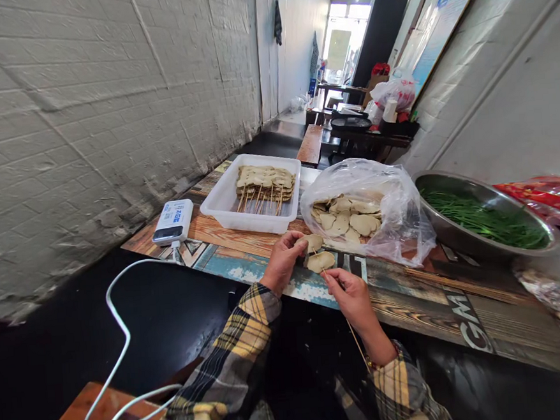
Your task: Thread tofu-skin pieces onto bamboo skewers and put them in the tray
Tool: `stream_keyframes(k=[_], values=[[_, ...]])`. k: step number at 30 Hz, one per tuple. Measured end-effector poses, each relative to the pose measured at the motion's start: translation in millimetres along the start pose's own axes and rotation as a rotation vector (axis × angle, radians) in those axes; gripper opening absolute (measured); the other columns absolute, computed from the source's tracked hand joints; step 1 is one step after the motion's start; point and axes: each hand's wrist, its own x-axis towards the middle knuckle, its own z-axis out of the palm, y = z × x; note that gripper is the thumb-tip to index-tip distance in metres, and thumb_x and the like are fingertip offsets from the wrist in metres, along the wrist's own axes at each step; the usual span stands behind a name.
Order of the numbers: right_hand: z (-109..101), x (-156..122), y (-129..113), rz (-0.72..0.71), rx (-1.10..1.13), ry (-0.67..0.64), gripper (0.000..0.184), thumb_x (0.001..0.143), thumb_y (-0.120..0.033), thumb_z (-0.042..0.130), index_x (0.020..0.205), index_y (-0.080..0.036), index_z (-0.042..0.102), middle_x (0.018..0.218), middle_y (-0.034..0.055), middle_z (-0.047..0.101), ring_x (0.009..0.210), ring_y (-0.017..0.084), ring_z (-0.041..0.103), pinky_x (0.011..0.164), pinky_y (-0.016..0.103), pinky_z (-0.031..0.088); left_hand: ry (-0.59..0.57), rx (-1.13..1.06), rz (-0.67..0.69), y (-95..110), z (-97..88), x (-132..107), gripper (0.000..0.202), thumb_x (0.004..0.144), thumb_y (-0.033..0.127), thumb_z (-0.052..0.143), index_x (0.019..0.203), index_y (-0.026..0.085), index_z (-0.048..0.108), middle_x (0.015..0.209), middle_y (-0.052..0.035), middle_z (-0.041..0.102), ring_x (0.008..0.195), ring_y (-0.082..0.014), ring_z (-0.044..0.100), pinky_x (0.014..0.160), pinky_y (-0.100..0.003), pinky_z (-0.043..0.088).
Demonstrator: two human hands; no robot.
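Note:
Between finger and thumb, my right hand (352, 298) grips a thin wooden skewer (357, 344) that slants up from my wrist. One pale, flat, oval food slice (321, 262) is threaded near its upper end. My left hand (285, 259) pinches a second slice (313, 242) at the skewer's tip. Just behind my hands, an open clear plastic bag (406, 227) holds a heap of loose slices (345, 217) of the same kind. To the left of the bag, a white plastic tub (252, 222) contains stacked, loaded skewers (266, 185) with their sticks pointing toward me.
A white power bank (173, 221) with a white cable (121, 320) sits left of the tub. On the right stand a metal bowl (494, 252) of green vegetables, bare skewers (467, 285) and a red package (548, 197). A wall borders the left side.

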Motion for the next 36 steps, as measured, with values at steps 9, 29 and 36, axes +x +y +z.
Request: stream_keyframes(k=[9,29,36], values=[[2.6,-0.6,0.5,-0.036,-0.015,0.019,0.026,0.088,-0.038,0.057,0.085,-0.018,0.074,0.067,0.0019,0.068,0.057,0.016,0.06,0.055,0.026,0.046,0.009,-0.136,-0.08,2.1,0.3,-0.1,0.023,0.065,0.029,0.074,0.076,0.017,0.057,0.065,0.0052,0.052,0.053,-0.0059,0.045,0.051,-0.019,0.035],[3.4,-1.1,-1.5,-0.052,-0.057,0.011,0.028,0.089,-0.037,0.055,0.087,-0.016,0.073,0.074,0.0053,0.071,0.061,0.017,0.063,0.056,0.026,0.049,0.053,-0.233,-0.131,7.2,5.4,-5.0,0.026,0.061,0.029,0.078,0.071,0.016,0.057,0.062,0.0048,0.053,0.053,-0.0063,0.047,0.051,-0.019,0.036],[3.3,-1.5,1.2,-0.088,-0.106,0.006,0.027,0.091,-0.035,0.054,0.088,-0.017,0.073,0.075,0.0049,0.072,0.063,0.017,0.063,0.059,0.027,0.049,0.099,-0.25,-0.164,7.8,6.6,-5.2,0.025,0.058,0.027,0.075,0.068,0.017,0.054,0.061,0.0055,0.051,0.053,-0.0072,0.046,0.051,-0.02,0.035]])
